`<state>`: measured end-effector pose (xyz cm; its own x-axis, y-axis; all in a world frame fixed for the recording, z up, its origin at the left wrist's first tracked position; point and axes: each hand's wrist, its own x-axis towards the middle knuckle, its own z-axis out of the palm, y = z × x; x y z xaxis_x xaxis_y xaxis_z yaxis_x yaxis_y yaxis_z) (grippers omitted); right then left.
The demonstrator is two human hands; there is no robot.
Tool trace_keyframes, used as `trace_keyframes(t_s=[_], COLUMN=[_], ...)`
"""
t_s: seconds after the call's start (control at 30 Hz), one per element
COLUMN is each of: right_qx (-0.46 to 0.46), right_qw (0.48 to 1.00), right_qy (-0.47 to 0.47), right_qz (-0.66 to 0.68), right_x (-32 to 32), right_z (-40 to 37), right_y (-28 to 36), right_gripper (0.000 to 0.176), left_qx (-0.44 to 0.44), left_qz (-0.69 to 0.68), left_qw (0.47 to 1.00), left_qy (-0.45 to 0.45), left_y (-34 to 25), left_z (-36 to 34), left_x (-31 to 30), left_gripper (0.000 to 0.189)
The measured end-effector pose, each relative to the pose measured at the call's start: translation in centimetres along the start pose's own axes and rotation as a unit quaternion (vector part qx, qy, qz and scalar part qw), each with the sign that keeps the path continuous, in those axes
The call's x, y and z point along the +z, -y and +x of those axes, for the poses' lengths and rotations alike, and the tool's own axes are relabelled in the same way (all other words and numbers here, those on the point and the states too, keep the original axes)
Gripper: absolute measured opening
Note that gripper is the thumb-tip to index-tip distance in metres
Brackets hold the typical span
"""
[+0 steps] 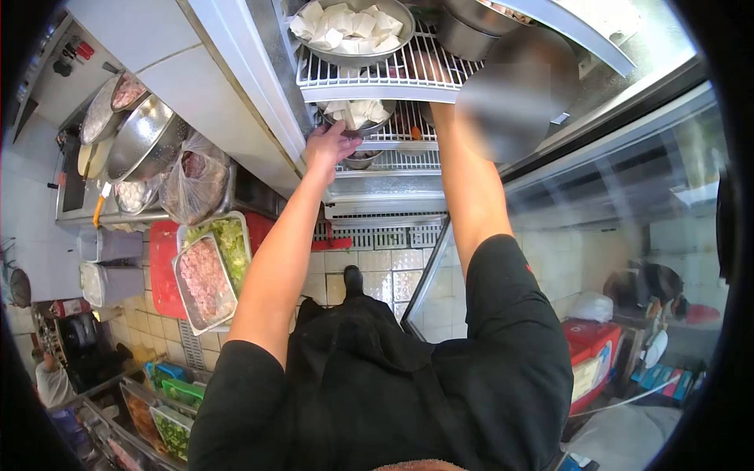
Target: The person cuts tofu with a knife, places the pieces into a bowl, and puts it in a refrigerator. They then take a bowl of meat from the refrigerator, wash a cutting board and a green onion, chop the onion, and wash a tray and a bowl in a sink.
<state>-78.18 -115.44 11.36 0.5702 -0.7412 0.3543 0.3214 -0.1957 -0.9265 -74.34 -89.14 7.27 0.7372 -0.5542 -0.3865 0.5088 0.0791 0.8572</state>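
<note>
In an upright fridge with wire shelves [377, 93], my left hand [333, 147] is at the near edge of a metal bowl of white pieces [363, 115] on the second shelf. Its fingers touch the bowl's left side and look bent around the rim. My right forearm reaches under the top shelf's front edge; my right hand [428, 69] shows only in part through the wires, its fingers hidden. A larger metal bowl of white blocks [353, 30] stands on the top shelf. Beside my right arm is a round metal bowl [514, 94], partly blurred.
The fridge's glass door [613, 212] stands open at the right. To the left, a counter holds metal bowls [146, 140] and a bagged item [195, 177]. Trays of pink meat [206, 279] and green leaves [229, 250] sit lower left. A person [53, 381] is at the far left.
</note>
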Motion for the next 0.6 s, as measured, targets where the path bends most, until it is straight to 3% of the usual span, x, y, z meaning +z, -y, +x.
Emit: trace_keyframes(t_s=[0.07,0.17,0.27,0.3,0.37,0.43,0.6], right_qx=[0.114,0.243,0.269,0.294,0.301,0.327,0.332], right_qw=[0.978,0.924,0.928,0.939,0.947,0.943,0.939], right_qy=[0.024,0.086,0.153,0.148,0.091,0.038,0.016], right_qz=[0.172,0.284,0.207,0.103,0.06,0.048,0.093], right_x=[-0.9,-2.3,-2.3,-2.0,-1.2,-1.1,-3.2], right_z=[-0.6,-2.3,-4.2,-4.8,-6.9,-7.9,-13.4], right_y=[0.0,-0.3,0.9,1.8,5.2,6.2,8.0], right_gripper=[0.037,0.037,0.036,0.036,0.037,0.032,0.038], left_qx=[0.01,0.024,0.03,0.032,0.028,0.026,0.024], left_qz=[0.008,0.051,0.114,0.123,0.13,0.143,0.135], left_qw=[1.0,0.998,0.993,0.992,0.991,0.989,0.99], left_qy=[0.005,0.007,0.012,0.011,0.018,0.019,0.026], left_y=[0.4,0.3,0.7,0.8,0.9,0.7,0.8], left_z=[0.2,-0.4,-0.3,-0.2,0.0,0.0,0.0], left_x=[-0.3,-0.3,-0.9,-0.9,-1.1,-1.2,-1.2], left_gripper=[0.046,0.047,0.051,0.051,0.053,0.053,0.052])
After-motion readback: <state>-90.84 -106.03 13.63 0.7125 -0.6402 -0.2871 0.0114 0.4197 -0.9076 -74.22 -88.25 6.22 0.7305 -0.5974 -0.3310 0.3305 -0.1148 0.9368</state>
